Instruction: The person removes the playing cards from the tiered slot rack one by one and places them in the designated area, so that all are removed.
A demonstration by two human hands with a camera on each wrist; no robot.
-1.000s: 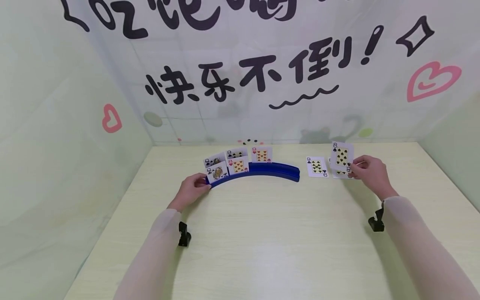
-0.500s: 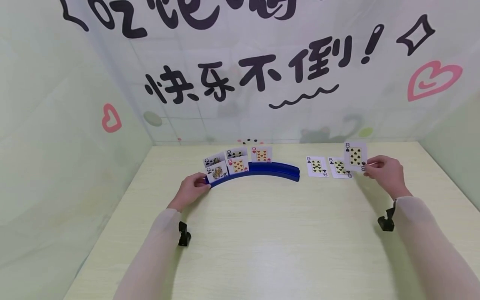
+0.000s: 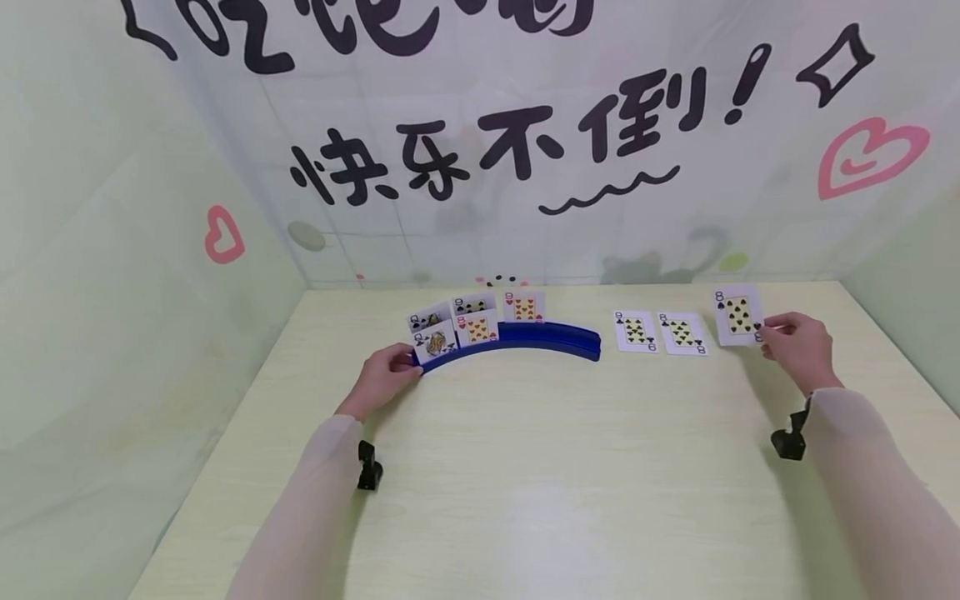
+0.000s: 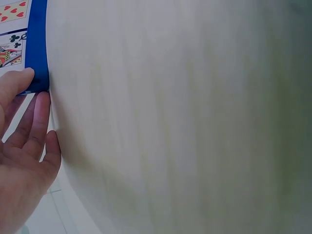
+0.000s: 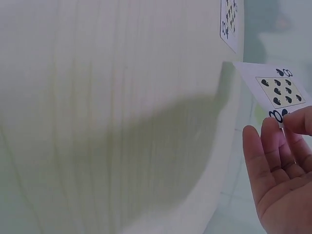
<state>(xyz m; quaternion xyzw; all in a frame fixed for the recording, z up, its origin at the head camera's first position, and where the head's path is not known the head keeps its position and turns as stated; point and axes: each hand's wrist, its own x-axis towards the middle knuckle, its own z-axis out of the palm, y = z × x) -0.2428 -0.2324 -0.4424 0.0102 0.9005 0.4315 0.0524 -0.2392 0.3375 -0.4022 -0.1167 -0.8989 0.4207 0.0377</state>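
My right hand (image 3: 802,346) pinches an eight of spades (image 3: 738,315) by its lower right corner, thumb in front and fingertips behind. The right wrist view shows this playing card (image 5: 278,90) tilted above its shadow on the table. My left hand (image 3: 381,379) grips the left end of a curved blue card holder (image 3: 555,335), its thumb (image 4: 22,80) on the front face. Standing in the holder's front row are a queen of clubs (image 3: 435,342) and an eight of hearts (image 3: 476,329). Behind them stand another queen (image 3: 427,319), a black nine (image 3: 471,305) and a nine of hearts (image 3: 524,307).
A nine of clubs (image 3: 636,332) and an eight of clubs (image 3: 682,334) lie face up side by side, right of the holder. The pale wooden table (image 3: 540,467) meets a printed cloth backdrop (image 3: 450,242) at the back. Both wrists carry black camera mounts (image 3: 369,467).
The right hand has carried the eight of spades rightward, from in front of the eight of clubs to beside it, uncovering that card. The left hand and the card holder have stayed put.
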